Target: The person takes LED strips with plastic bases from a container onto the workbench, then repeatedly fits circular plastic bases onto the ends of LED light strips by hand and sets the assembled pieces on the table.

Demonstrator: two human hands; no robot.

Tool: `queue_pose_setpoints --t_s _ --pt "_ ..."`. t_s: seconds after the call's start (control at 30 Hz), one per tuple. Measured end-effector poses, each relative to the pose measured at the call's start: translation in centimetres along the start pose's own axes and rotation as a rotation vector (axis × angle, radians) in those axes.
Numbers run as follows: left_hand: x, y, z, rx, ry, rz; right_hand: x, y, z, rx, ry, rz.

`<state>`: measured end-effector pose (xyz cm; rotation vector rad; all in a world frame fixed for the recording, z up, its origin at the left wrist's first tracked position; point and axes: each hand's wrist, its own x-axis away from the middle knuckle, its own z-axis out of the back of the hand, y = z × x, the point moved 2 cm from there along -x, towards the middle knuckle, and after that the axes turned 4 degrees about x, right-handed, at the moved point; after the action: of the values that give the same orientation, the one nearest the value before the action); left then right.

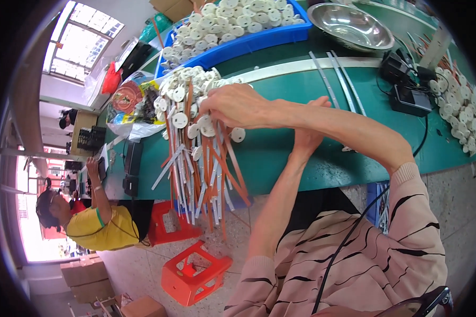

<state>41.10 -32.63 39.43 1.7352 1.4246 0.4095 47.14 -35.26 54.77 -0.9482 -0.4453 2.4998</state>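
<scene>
My right hand point(235, 105) reaches left across my other arm to a pile of white round plastic discs point(180, 120) at the table's edge. Its fingers are curled down among the discs, and what they grip is hidden. From this pile, orange and silver-grey flat strips point(200, 179) hang over the edge in a thick bundle. My left hand point(308, 138) is under my right forearm, which covers most of its fingers; only some fingertips show above the forearm. Close to it, several long silver strips point(339, 79) lie on the green table point(277, 164), passing beneath my right arm.
A blue bin point(280, 35) heaped with white discs stands at the back, beside a steel bowl point(351, 26). Black adapters point(410, 100) and another disc pile point(461, 105) are at right. A red stool point(193, 272) stands on the floor; a person in yellow point(103, 230) sits at left.
</scene>
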Motion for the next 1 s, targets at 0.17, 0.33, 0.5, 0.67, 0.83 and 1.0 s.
queue_pose_setpoints --t_s 0.17,0.33,0.5,0.67,0.83,1.0 --pt "-0.3 3.0 -3.6 -0.322 0.139 0.055 -3.0 -3.1 -3.4 0.082 -0.025 0.118" --pt "-1.0 3.3 -3.9 -0.690 0.270 -0.056 -4.6 -5.4 -9.6 0.060 0.018 0.226" --pt "-1.0 3.0 -3.7 -0.681 0.253 -0.075 -3.6 -6.1 -9.3 0.118 -0.048 0.122" --pt "-0.9 2.5 -3.6 -0.631 0.218 -0.073 -1.6 -2.5 -1.0 -0.542 -0.189 -0.287" --pt "-0.4 3.9 -2.3 -0.280 0.238 -0.008 3.3 1.4 6.0 -0.898 -0.028 -0.477" --pt "-0.8 4.4 -2.2 -0.191 0.332 0.020 9.1 4.8 10.5 -0.889 0.173 -0.571"
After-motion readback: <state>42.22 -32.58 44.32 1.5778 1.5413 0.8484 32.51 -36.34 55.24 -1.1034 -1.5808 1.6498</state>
